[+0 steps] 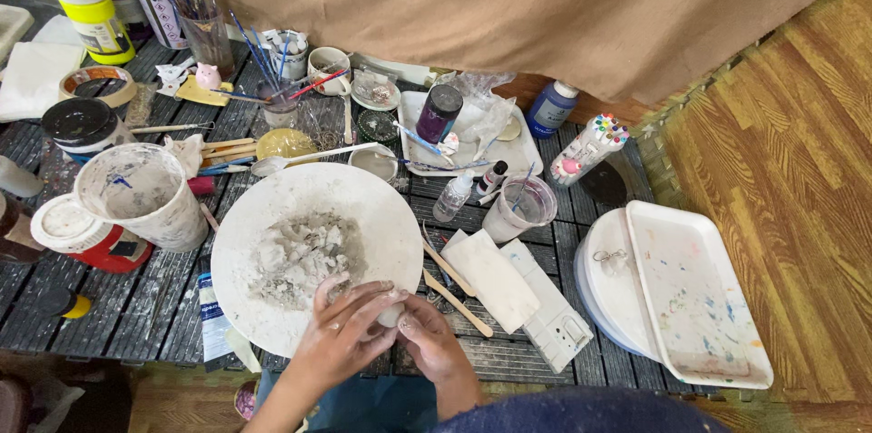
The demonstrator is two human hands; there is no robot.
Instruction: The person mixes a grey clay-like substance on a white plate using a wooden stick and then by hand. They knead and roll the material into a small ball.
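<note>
Both hands were at the near edge of the round white board (272, 206), and the left hand (341, 338) and right hand (427, 342) were closed together around a small pale lump of clay (391, 313), fingers wrapped tight on it (only a sliver showed between them). Behind them on the board sat the crumbly grey clay pile (295, 256). It looked like the shaping stage; the next move would call for even, gentle pressure. Wooden modelling sticks (454, 292) lay just beside the board.
</note>
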